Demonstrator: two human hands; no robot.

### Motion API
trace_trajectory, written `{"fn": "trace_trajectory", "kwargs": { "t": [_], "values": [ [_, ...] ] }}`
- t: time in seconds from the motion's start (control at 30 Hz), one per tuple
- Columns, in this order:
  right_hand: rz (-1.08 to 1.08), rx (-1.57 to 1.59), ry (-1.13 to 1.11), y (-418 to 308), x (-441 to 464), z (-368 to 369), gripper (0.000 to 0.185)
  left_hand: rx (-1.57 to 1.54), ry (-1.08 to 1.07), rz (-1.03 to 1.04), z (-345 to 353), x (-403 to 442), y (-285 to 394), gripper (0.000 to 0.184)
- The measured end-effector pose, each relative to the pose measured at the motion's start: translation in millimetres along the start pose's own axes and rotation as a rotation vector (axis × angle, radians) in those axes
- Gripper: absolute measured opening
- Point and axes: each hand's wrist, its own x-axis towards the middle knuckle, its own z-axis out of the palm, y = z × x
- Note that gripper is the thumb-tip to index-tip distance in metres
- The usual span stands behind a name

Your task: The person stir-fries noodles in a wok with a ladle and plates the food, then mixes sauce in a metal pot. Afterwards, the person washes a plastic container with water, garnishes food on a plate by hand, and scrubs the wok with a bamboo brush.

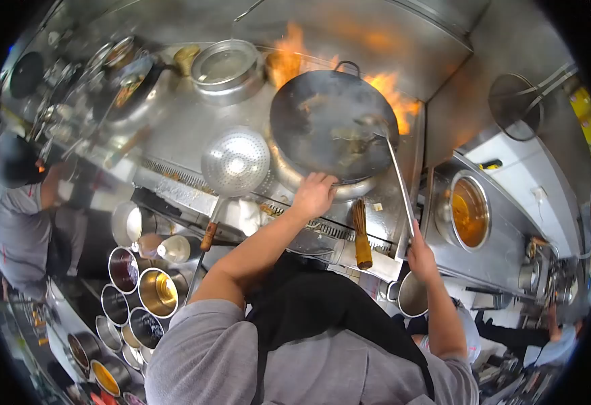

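A large black wok point(295, 121) sits on the burner, with dark, hazy contents and flames behind it. My left hand point(314, 196) is at the wok's near rim, fingers curled over the edge; what lies under the fingers is hidden. My right hand point(422, 260) is wrapped round the long metal handle of a ladle point(401, 172), whose head is inside the wok at the right, partly blurred by steam. A bamboo wok brush point(363, 236) rests on the stove's front ledge between my arms. Left of the wok lies a round perforated strainer point(236, 160) with a wooden handle.
Flames point(390, 94) rise behind the wok. A lidded metal pot point(225, 67) stands at the back. Several sauce containers point(159, 291) are at lower left, and a pot of orange liquid point(469, 210) is at right. A co-worker point(22, 223) stands far left; other people are lower right.
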Motion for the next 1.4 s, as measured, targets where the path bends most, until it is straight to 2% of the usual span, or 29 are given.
{"fn": "trace_trajectory", "kwargs": {
  "t": [0.07,0.1,0.17,0.23,0.27,0.3,0.33,0.37,0.4,0.43,0.5,0.57,0.63,0.67,0.7,0.8,0.83,0.87,0.9,0.93,0.97,1.03,1.1,1.17,1.23,1.3,1.33,1.37,1.4],
  "values": [
    [0.017,-0.02,-0.022,26,-11,6,0.084,-0.265,0.05,0.082,-8,-8,-10,0.038],
    [-0.036,-0.002,0.001,37,-14,10,0.083,-0.258,0.058,0.065,-18,-18,-16,0.038],
    [-0.094,0.022,0.013,40,-2,15,0.082,-0.055,0.282,-0.109,-46,-45,-36,0.041],
    [-0.072,0.062,-0.037,26,30,16,0.081,0.128,0.393,-0.351,-66,-89,-98,0.046],
    [-0.238,0.031,0.124,6,52,19,0.083,0.198,0.391,-0.529,-75,-118,-133,0.05],
    [-0.257,0.035,0.144,-17,78,20,0.083,0.373,0.253,-0.573,-74,-157,-184,0.051],
    [-0.207,0.201,0.081,-43,104,20,0.083,0.397,0.262,-0.692,-62,-200,-227,0.054],
    [-0.16,0.367,0.018,-74,130,19,0.084,0.318,0.171,-0.881,-68,-219,-231,0.051],
    [-0.097,0.636,-0.07,-121,153,14,0.083,0.283,-0.003,-0.826,-70,-239,-242,0.046],
    [-0.036,0.9,-0.165,-172,177,10,0.082,0.182,-0.005,-0.864,-77,-246,-225,0.04],
    [-0.02,1.034,-0.188,-245,245,26,0.082,0.104,0.015,-0.902,-77,-256,-217,0.044],
    [-0.052,1.136,-0.264,-305,316,51,0.085,-0.14,-0.027,-0.818,-60,-274,-250,0.05],
    [-0.127,1.001,-0.212,-364,370,87,0.084,-0.324,-0.114,-0.802,-71,-262,-242,0.053],
    [-0.135,1.001,-0.205,-388,388,105,0.084,-0.649,-0.105,-0.899,-81,-254,-232,0.054],
    [-0.097,0.946,-0.188,-412,407,122,0.075,-1.014,-0.052,-0.994,-118,-231,-189,0.04],
    [-0.041,0.841,-0.161,-462,472,154,0.06,-1.577,-0.116,-1.083,-113,-239,-200,0.025],
    [0.162,1.34,-0.398,-474,498,158,0.041,-1.753,-0.104,-1.11,-117,-238,-195,0.023],
    [0.388,1.821,-0.647,-483,513,159,0.022,-1.739,-0.046,-1.061,-115,-238,-193,0.024],
    [0.381,1.816,-0.645,-489,511,157,0.022,-1.743,-0.014,-1.073,-115,-237,-190,0.024],
    [0.331,2.041,-0.662,-496,502,154,0.011,-1.693,-0.009,-1.077,-124,-229,-180,0.025],
    [0.272,2.267,-0.675,-502,491,151,0.014,-1.641,-0.004,-1.081,-135,-224,-170,0.025],
    [0.285,2.295,-0.605,-506,468,142,0.007,-1.672,0.013,-1.038,-148,-224,-162,0.026],
    [0.154,2.446,-0.802,-489,450,122,0.008,-1.703,0.009,-1.001,-164,-225,-155,0.027],
    [0.197,2.47,-0.834,-462,432,98,0.01,-1.718,-0.022,-0.979,-189,-221,-147,0.028],
    [0.168,2.477,-0.841,-436,393,66,0.011,-1.625,-0.05,-0.975,-216,-196,-130,0.027],
    [0.076,2.461,-0.93,-400,361,41,0.013,-1.356,-0.132,-0.938,-234,-165,-116,0.026],
    [-0.102,2.381,-0.813,-386,339,28,0.017,-1.263,-0.143,-0.901,-237,-150,-112,0.024],
    [-0.083,2.391,-0.85,-370,321,16,0.018,-1.18,-0.126,-0.831,-235,-129,-108,0.023],
    [-0.068,2.25,-0.579,-370,287,-9,0.026,-1.12,-0.107,-0.771,-229,-106,-104,0.021]
  ]
}}
